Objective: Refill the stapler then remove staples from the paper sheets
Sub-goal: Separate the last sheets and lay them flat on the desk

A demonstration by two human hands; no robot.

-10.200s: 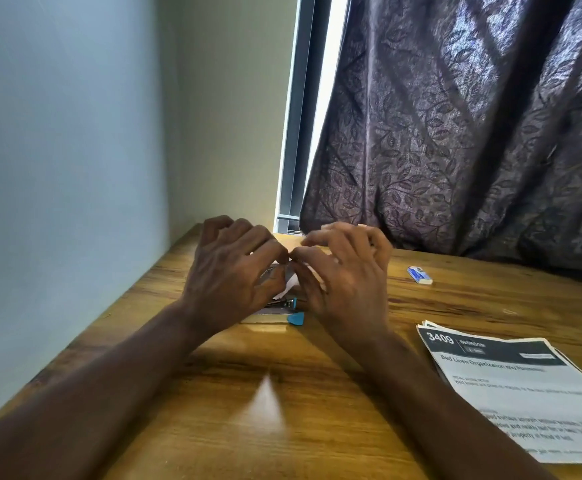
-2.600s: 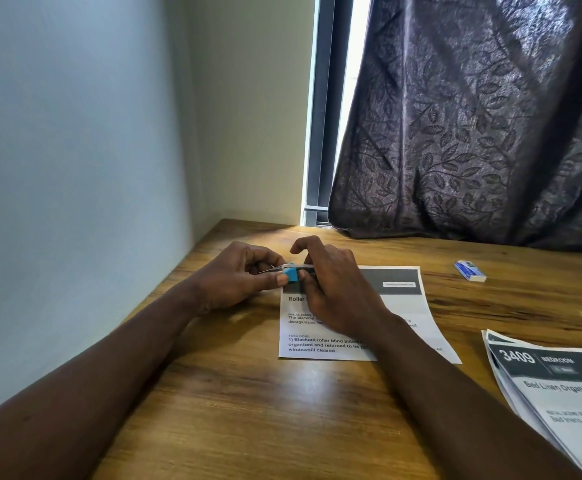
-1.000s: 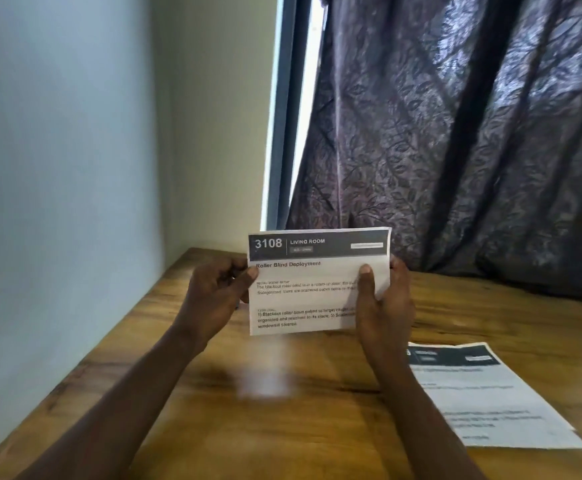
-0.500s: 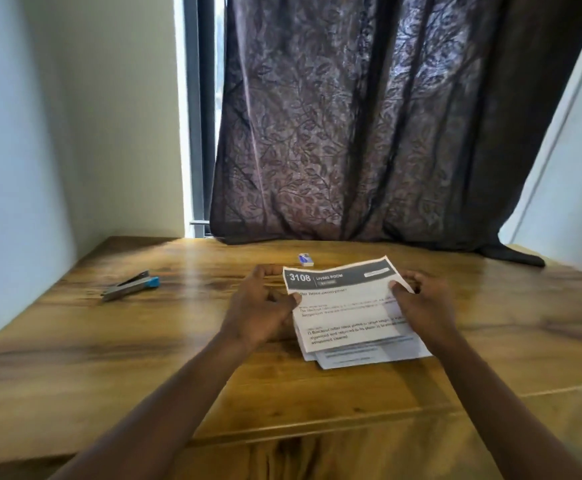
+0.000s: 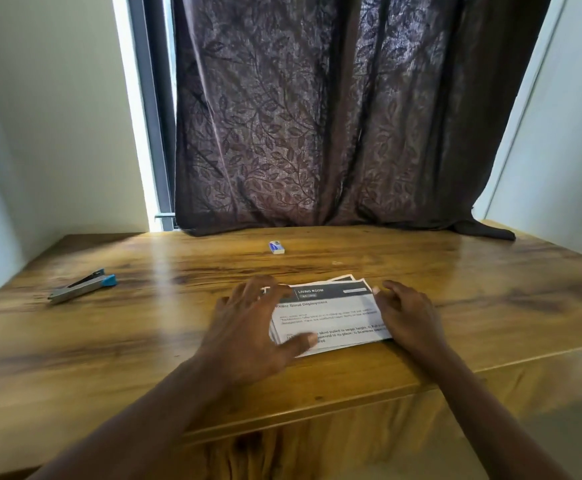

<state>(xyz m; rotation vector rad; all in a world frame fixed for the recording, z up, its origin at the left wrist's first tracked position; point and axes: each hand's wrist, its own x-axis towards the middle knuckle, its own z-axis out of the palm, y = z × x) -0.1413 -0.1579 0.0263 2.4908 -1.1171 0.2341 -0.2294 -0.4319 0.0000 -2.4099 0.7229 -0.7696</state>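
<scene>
Head view, the only one you have: your left hand (image 5: 248, 327) lies on the left side of the paper sheets (image 5: 331, 317), fingers spread and nearly straight, thumb flat across the lower left corner. It covers the top sheet's upper left corner and the start of its printed lines. Your right hand (image 5: 407, 317) rests against the stack's right edge with relaxed, loosely bent fingers. Neither hand grips anything; both are wide and only touch the paper.

The sheets sit on the wooden table (image 5: 144, 341), near its front edge and between your two hands. The stapler (image 5: 81, 288) lies well apart to the left, its blue end pointing toward the middle of the table, with bare wood between it and your left hand. A dark patterned curtain (image 5: 334, 116) hangs behind, its hem resting on the table's back edge, and a window frame (image 5: 154, 116) shows beside it.

Counted: one stapler, one stack of sheets, one small box. Several sheet edges fan out at the stack's far corner, but you cannot tell exactly how many.

The one container, a small white-and-blue box (image 5: 276, 247), lies beyond the stack near the curtain, closed, so its contents are hidden.
</scene>
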